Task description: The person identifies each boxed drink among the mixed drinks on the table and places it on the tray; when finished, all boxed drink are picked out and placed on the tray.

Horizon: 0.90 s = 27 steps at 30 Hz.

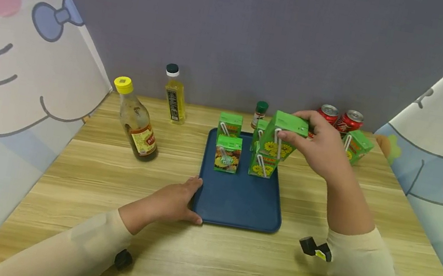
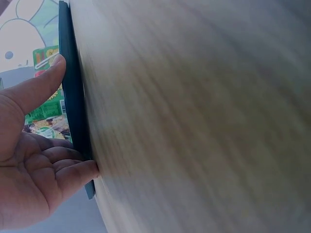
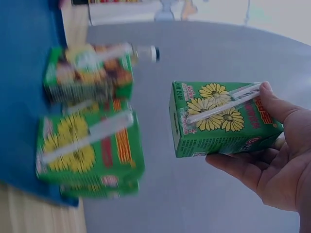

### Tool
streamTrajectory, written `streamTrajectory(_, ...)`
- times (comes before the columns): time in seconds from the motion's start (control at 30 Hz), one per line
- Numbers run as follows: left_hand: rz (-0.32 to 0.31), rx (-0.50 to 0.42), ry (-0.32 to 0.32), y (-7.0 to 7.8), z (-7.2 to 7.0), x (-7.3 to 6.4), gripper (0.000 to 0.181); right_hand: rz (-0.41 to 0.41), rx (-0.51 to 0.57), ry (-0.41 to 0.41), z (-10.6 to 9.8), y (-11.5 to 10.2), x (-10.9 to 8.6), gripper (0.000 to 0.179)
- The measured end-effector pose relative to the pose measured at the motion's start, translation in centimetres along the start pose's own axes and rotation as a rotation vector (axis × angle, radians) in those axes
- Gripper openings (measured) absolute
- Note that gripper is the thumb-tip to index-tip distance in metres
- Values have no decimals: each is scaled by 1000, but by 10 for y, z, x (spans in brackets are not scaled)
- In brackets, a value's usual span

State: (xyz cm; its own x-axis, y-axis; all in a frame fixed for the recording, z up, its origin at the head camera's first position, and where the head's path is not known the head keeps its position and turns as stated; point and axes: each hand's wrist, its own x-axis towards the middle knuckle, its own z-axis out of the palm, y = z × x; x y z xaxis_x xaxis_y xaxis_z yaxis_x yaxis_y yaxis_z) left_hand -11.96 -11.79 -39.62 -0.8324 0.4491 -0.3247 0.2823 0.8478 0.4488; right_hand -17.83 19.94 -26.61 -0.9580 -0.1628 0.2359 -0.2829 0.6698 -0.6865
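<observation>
My right hand (image 1: 325, 150) grips a green juice carton (image 1: 290, 121) near its top, raised above the right side of a blue tray (image 1: 237, 204). In the right wrist view, the held carton shows yellow flowers and a wrapped white straw. Below it on the tray stands another flower-print carton (image 1: 262, 168), with one more partly hidden behind it. A carton with a fruit picture (image 1: 227, 157) stands to the left, in front of a further green carton (image 1: 230, 121). My left hand (image 1: 173, 201) touches the tray's near-left corner, thumb on the front edge and fingers along the side.
Left of the tray stand a yellow-capped sauce bottle (image 1: 140, 127) and an oil bottle (image 1: 176, 101). Behind the tray is a green-capped spice jar (image 1: 260, 112). Two red cans (image 1: 349, 122) and another green carton (image 1: 356, 146) are at the back right, near the grey wall (image 1: 238, 38).
</observation>
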Motion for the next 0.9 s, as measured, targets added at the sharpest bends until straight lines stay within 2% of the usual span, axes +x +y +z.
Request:
streamTrajectory(0.23, -2, 7, -3, 1, -1, 0, 105, -58, 47, -105, 32, -15, -8, 56)
streamTrajectory(0.53, -13, -5, -7, 1, -2, 1, 105, -82, 49, -313, 71, -16, -18, 54)
streamTrajectory(0.7, -17, -11, -8, 0, -3, 1, 105, -66, -5, -401, 91, -13, -23, 57)
streamTrajectory(0.9, -12, -10, -6, 0, -2, 1, 105, -72, -47, -444, 108, -8, -29, 59)
